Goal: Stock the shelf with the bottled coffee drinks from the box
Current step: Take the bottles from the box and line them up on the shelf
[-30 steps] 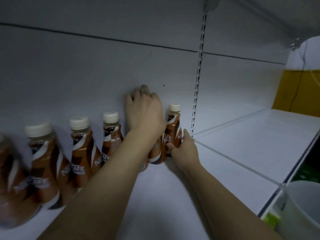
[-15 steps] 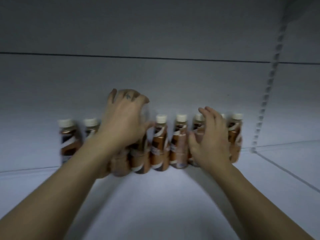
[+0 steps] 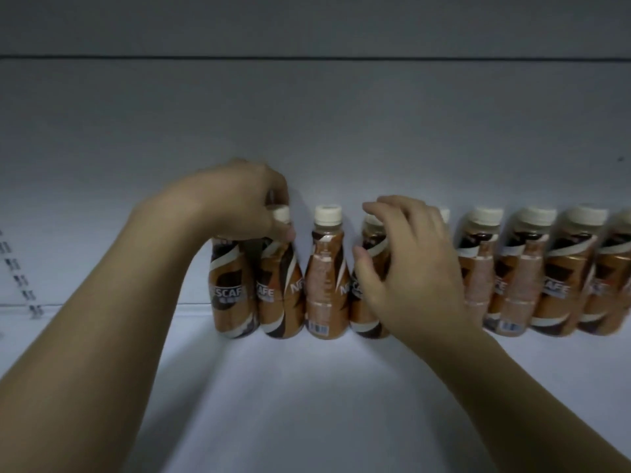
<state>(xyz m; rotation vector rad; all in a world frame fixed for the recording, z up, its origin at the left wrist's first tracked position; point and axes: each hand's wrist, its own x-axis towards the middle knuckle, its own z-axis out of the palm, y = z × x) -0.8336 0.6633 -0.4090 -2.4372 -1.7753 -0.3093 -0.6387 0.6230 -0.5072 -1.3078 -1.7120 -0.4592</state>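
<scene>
A row of bottles (image 3: 326,274) is standing upright along the back of the white shelf (image 3: 307,404), close to the back panel (image 3: 307,131). Each one is wearing a brown, dark and cream swirled label with white lettering and a cream cap; some are showing the brand name, others are turned so a barcode and small print are facing out. The bottles are touching or nearly touching side by side, and the ones at the far right are blurring toward the frame edge.

The left hand (image 3: 235,203) is reaching over the two leftmost bottles, its fingers (image 3: 278,230) curling down and closing around the cap of the second bottle (image 3: 280,285). The right hand (image 3: 406,268) is hovering in front of the fourth bottle (image 3: 372,247), fingers spread and loosely bent, thumb lying against the label; whether it is actually gripping cannot be told.

The shelf is lying bare and pale in front of the row, with light pooling under the bottles. A dark seam is running across the grey panel above, and a slotted upright (image 3: 20,278) is showing at the left edge. The lighting is dim.
</scene>
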